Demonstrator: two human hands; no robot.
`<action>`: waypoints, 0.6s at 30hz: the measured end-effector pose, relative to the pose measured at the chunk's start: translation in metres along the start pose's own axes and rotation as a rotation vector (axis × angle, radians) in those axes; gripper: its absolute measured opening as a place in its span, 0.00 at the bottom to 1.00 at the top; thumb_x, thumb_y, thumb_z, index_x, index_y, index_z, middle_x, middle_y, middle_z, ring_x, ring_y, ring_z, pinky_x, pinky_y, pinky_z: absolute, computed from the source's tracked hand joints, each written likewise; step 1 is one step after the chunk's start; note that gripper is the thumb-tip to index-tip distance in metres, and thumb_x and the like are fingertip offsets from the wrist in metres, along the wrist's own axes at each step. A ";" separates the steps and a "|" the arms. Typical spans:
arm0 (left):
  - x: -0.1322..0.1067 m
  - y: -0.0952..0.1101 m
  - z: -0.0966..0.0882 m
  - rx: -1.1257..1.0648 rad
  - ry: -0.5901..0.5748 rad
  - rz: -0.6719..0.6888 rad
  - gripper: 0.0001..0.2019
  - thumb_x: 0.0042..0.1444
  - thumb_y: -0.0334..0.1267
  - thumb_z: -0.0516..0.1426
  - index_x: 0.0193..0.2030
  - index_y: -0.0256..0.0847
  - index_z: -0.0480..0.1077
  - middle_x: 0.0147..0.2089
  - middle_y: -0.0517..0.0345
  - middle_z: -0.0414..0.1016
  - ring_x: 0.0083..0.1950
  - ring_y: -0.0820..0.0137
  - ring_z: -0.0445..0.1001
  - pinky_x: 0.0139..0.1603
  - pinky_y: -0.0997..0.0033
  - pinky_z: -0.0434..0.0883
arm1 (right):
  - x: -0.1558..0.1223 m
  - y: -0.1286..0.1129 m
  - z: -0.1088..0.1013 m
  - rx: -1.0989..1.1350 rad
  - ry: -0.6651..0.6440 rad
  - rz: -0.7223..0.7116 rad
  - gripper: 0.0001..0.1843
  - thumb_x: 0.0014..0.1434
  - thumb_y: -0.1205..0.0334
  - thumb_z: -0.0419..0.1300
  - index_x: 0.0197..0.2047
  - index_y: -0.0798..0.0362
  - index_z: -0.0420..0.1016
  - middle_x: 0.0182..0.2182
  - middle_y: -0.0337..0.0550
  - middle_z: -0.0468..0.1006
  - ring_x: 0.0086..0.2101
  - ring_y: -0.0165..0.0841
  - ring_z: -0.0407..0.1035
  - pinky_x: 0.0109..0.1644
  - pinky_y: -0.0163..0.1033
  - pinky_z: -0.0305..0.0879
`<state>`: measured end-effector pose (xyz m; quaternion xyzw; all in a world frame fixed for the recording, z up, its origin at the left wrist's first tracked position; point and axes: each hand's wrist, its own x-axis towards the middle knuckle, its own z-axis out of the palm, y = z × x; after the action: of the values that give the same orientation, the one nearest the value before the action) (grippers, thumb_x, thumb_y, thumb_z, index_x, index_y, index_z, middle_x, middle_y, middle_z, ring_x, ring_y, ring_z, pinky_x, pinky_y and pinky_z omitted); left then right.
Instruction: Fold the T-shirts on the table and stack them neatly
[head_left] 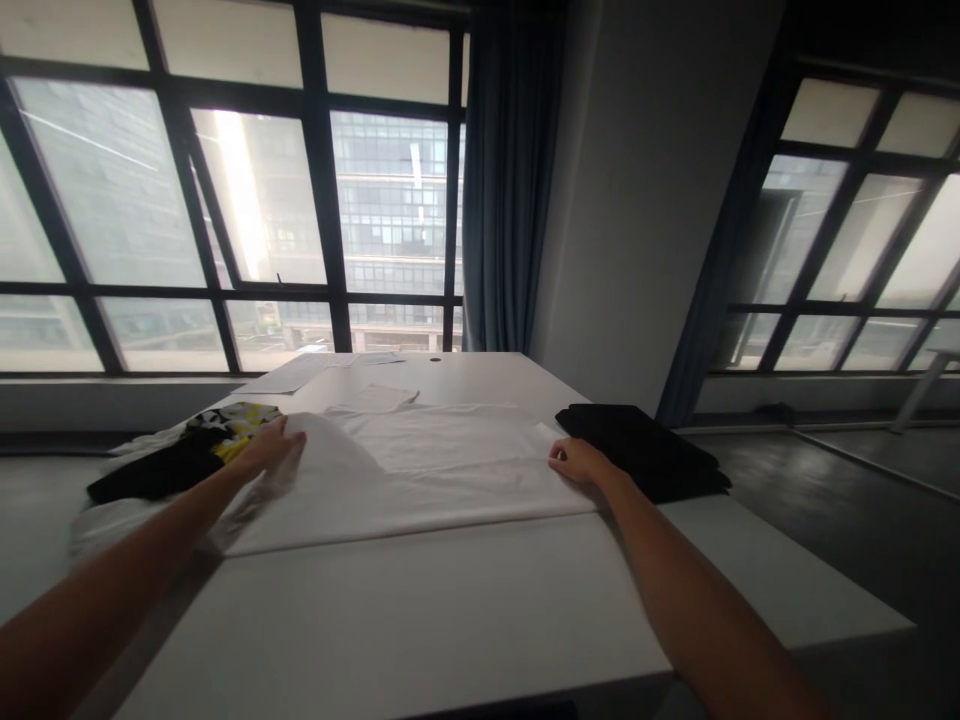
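Two bare hands were at opposite ends of a white cloth (pixel 450 490), which lay spread on a white table (pixel 450 610) with its near edge fairly straight and a few creases across its upper layer. Writing: paper sheets (pixel 281 376) lay beyond the cloth, toward its left; any print on them was too faint to read.

Pose, left hand (pixel 276 445): at the cloth's left end, forearm reaching in from the near left, back of the hand up. Two fingertips stood apart; could not tell whether fabric was caught between the digits, owing to blur.

Pose, right hand (pixel 576 460): at the cloth's right end, forearm slanting in from the near right, wrist bent inward. Fingers were curled toward the thumb, a small dark gap showing; could not tell if they pinched the fabric.

Left of the cloth, just beside the left hand: a yellow, black and white patterned fabric (pixel 251 418) and a black fabric (pixel 161 468). Right of the cloth: a black folded stack (pixel 641 448), near the right hand.
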<state>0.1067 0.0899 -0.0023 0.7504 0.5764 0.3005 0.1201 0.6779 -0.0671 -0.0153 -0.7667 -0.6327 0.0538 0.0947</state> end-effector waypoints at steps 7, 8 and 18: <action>-0.008 -0.001 0.012 0.272 0.012 0.025 0.29 0.59 0.45 0.54 0.66 0.37 0.60 0.63 0.39 0.70 0.59 0.53 0.73 0.57 0.54 0.69 | 0.005 -0.001 0.007 -0.080 0.104 0.007 0.16 0.61 0.56 0.60 0.48 0.54 0.79 0.50 0.52 0.76 0.44 0.38 0.73 0.46 0.36 0.63; -0.009 0.006 0.014 0.339 0.023 0.082 0.28 0.60 0.46 0.53 0.65 0.36 0.62 0.65 0.40 0.68 0.63 0.52 0.69 0.61 0.52 0.66 | 0.006 -0.002 0.008 -0.087 0.103 -0.001 0.14 0.61 0.56 0.60 0.46 0.54 0.80 0.50 0.52 0.76 0.44 0.37 0.73 0.46 0.36 0.63; 0.024 0.071 0.029 0.533 -0.396 0.421 0.18 0.48 0.46 0.62 0.47 0.50 0.77 0.43 0.56 0.82 0.48 0.62 0.77 0.57 0.65 0.66 | 0.006 0.001 0.006 -0.042 0.077 0.037 0.16 0.59 0.57 0.62 0.48 0.53 0.77 0.43 0.48 0.81 0.42 0.38 0.74 0.41 0.35 0.63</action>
<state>0.1837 0.0955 0.0202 0.9005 0.4335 0.0077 -0.0344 0.6785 -0.0611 -0.0210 -0.7815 -0.6155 0.0129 0.1017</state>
